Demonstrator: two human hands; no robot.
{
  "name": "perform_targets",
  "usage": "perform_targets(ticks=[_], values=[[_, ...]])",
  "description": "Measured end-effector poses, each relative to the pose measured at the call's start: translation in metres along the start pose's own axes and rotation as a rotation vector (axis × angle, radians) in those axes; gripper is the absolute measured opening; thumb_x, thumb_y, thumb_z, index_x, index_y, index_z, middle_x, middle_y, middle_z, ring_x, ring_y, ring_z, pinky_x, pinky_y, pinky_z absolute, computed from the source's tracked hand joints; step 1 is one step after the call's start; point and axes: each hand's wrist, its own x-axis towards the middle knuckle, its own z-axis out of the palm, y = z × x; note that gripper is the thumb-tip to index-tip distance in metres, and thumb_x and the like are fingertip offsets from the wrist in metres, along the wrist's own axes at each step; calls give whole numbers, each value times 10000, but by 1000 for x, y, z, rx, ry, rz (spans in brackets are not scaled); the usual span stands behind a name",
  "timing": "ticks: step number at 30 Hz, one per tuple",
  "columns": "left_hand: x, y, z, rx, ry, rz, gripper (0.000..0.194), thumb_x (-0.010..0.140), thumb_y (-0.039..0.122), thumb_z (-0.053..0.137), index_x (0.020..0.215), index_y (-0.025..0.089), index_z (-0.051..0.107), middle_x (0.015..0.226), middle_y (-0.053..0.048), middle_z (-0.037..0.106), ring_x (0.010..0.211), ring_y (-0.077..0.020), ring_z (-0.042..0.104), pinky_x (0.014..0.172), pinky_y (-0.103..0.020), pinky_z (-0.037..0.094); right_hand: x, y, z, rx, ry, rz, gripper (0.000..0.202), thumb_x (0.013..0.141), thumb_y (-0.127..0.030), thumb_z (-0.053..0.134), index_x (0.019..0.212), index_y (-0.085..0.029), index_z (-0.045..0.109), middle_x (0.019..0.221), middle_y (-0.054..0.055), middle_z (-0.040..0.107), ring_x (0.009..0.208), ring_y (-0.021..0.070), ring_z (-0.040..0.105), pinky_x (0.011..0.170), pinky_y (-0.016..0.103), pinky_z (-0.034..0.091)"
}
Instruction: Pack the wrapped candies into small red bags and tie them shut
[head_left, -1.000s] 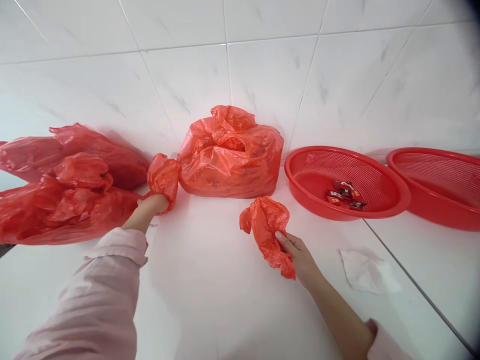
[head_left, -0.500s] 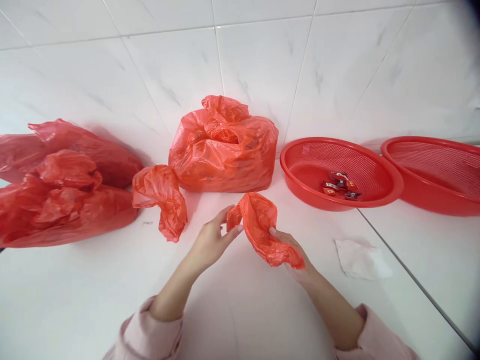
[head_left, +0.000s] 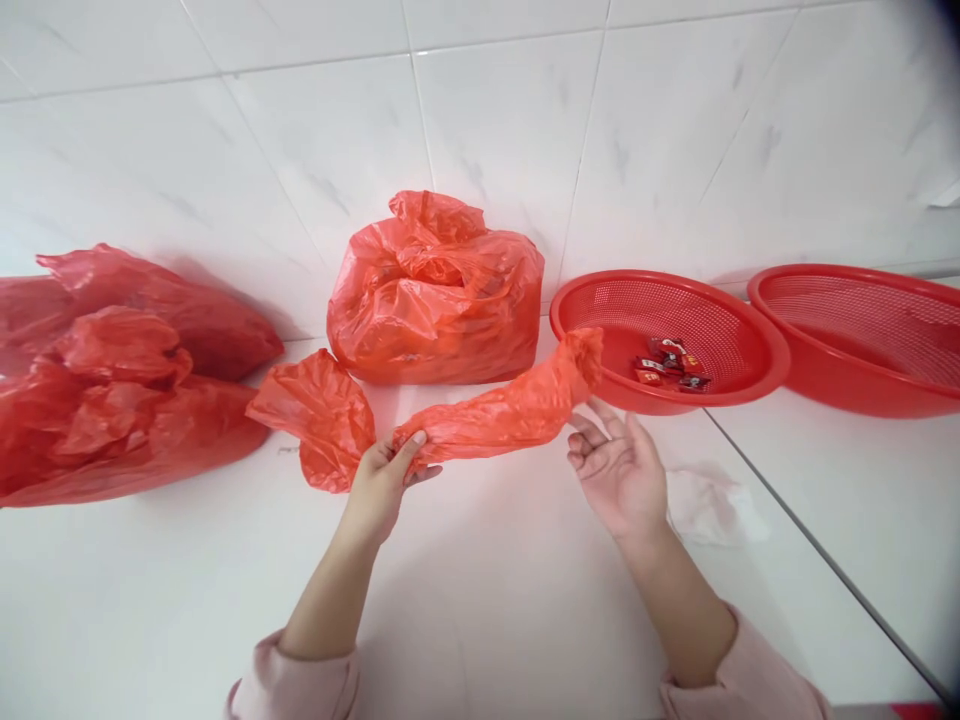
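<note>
A thin red plastic bag stretches sideways above the white table, bunched at its left end and trailing up toward the right. My left hand pinches that bunched end between thumb and fingers. Beside the bag's other end, my right hand is turned palm up with its fingers apart and loosely curled, not gripping it. Close to my left hand lies another crumpled red plastic bag. Behind both hands a large, full red bag stands against the tiled wall.
Two red plastic baskets stand at the right; the nearer holds several small wrapped packets. More full red bags sit at the left. A white tissue lies near my right forearm, beside a seam in the table.
The held bag has gone from crumpled between both hands to stretched out sideways. My right hand has let go and turned palm up; my left hand has moved left and down.
</note>
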Motion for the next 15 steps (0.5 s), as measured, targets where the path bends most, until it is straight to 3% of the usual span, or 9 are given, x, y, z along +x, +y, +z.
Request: perform_targets(ticks=[3,5,7,11,13,15], values=[[-8,-3,11,-91,-33,-101,275,703,375,792,762,195,592,530,102,484,484,-50,474,755,-311,588,-11,4,7,-378,-153,-284,588,870,-530,546,1377,-268,406,1342,139,543,1057,232,621,871,405,518],[-18,-5,23,-135,-100,-169,260,704,357,787,788,207,593,461,119,372,468,-56,445,709,-292,584,-17,15,13,-756,-265,-445,764,808,-453,667,1454,-267,305,1459,157,425,1272,287,501,1011,482,449],[-32,-6,34,-150,-211,-245,265,696,365,788,736,191,592,433,119,299,452,-66,413,654,-303,581,-17,28,18,-1024,-312,-531,823,790,-391,697,1485,-243,281,1473,172,400,1356,317,413,1056,518,407],[-57,3,36,-280,-526,-362,415,736,383,776,523,175,486,375,110,238,404,-62,357,577,-282,566,-4,26,15,-986,-178,-425,558,917,-328,525,1433,-229,336,1210,138,626,1147,263,603,930,457,499],[-60,10,28,-454,-531,-344,402,748,328,779,517,168,492,369,115,218,387,-48,322,548,-228,547,-3,13,13,-907,-103,-358,422,948,-302,469,1353,-219,381,976,75,691,962,220,667,849,405,523],[-58,16,22,-584,-434,-302,353,751,258,775,532,160,516,398,108,274,394,-41,325,546,-211,541,-13,0,17,-862,-89,-388,320,943,-269,482,1252,-222,416,846,28,681,861,190,670,814,367,521]])
